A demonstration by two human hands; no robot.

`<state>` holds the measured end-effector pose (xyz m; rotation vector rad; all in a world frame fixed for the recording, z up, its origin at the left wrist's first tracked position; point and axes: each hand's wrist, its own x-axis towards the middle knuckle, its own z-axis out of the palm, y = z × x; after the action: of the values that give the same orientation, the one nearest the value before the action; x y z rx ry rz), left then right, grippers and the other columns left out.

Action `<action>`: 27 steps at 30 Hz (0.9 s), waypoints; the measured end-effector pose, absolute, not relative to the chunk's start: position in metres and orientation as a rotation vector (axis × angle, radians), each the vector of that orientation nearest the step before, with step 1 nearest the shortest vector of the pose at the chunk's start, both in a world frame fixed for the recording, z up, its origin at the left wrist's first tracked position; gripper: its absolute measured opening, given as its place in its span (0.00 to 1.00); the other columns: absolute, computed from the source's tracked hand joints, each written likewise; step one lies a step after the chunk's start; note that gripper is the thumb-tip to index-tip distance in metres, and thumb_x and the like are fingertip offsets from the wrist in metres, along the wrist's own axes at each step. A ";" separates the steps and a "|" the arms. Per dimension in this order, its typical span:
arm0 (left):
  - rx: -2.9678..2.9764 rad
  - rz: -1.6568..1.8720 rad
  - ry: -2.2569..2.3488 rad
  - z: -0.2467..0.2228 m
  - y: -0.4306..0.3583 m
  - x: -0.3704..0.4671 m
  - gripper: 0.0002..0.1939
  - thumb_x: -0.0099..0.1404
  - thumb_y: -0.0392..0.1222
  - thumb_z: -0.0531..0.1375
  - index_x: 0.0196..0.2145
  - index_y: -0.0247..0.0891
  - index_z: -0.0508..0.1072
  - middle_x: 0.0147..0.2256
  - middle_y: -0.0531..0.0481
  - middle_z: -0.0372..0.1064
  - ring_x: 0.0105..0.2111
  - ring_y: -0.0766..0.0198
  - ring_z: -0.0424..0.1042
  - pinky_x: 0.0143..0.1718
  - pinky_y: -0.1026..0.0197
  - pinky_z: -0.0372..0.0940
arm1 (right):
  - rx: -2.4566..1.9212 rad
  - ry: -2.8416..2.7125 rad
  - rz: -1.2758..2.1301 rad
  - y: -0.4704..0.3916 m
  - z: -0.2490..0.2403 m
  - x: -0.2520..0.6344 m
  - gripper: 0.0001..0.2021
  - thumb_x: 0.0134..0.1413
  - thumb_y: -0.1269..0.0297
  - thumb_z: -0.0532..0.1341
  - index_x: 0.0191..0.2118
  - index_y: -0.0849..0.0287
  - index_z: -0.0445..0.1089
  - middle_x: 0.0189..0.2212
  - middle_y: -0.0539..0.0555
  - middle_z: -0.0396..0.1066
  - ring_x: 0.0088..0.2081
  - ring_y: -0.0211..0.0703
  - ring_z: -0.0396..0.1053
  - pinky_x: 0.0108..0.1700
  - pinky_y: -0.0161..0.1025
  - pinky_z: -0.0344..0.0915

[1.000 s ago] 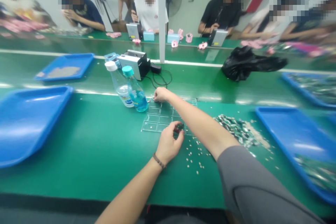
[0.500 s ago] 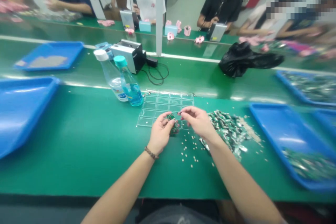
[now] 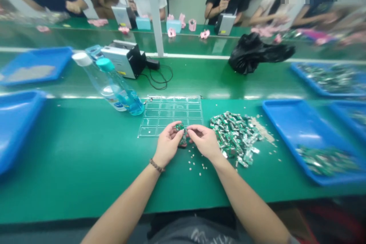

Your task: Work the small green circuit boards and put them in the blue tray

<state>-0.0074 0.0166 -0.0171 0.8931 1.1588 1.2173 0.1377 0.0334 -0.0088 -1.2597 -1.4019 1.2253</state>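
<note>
My left hand [image 3: 168, 143] is closed around a small green circuit board [image 3: 180, 126], held up between thumb and fingers. My right hand [image 3: 204, 140] pinches at the board's right edge; whatever sits between its fingertips is too small to make out. Just beyond both hands lies a clear plastic grid tray [image 3: 166, 113] with many compartments. A heap of small green boards and metal parts [image 3: 233, 135] is to the right of my right hand. Tiny pale pieces [image 3: 193, 163] are scattered on the green table below my fingers.
Two bottles, one with a white cap [image 3: 82, 59] and one with a teal cap [image 3: 105, 65], stand left of the grid. Behind are a grey-black box [image 3: 122, 59] and a black plastic bag [image 3: 246, 55]. Blue trays [image 3: 286, 118] flank the table. Several people work opposite.
My right hand has come in from the right to meet the board in my left hand. The whole view has shifted, with the background sliding left.
</note>
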 end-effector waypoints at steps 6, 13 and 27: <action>0.919 1.209 1.203 -0.019 0.018 -0.007 0.26 0.57 0.46 0.66 0.52 0.40 0.67 0.31 0.52 0.66 0.31 0.63 0.72 0.24 0.61 0.75 | -1.241 -1.482 1.105 0.035 -0.023 0.140 0.09 0.53 0.61 0.62 0.38 0.58 0.76 0.36 0.54 0.77 0.36 0.44 0.75 0.40 0.39 0.73; 0.967 1.202 1.215 -0.017 0.016 -0.006 0.25 0.57 0.46 0.65 0.52 0.40 0.68 0.32 0.51 0.65 0.32 0.63 0.71 0.25 0.62 0.75 | -1.233 -1.540 1.067 0.034 -0.018 0.142 0.08 0.54 0.62 0.61 0.37 0.56 0.76 0.36 0.54 0.77 0.38 0.45 0.74 0.43 0.40 0.72; 1.051 1.186 1.232 -0.018 0.011 -0.005 0.26 0.61 0.46 0.61 0.56 0.37 0.63 0.35 0.47 0.66 0.34 0.63 0.71 0.29 0.61 0.75 | -1.200 -1.439 1.246 0.030 -0.009 0.139 0.08 0.52 0.61 0.62 0.36 0.58 0.77 0.33 0.53 0.77 0.35 0.44 0.74 0.42 0.40 0.71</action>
<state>-0.0051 0.0114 -0.0178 1.0505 1.2319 1.1856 0.1395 0.0297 -0.0093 -1.1999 -1.4394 1.2457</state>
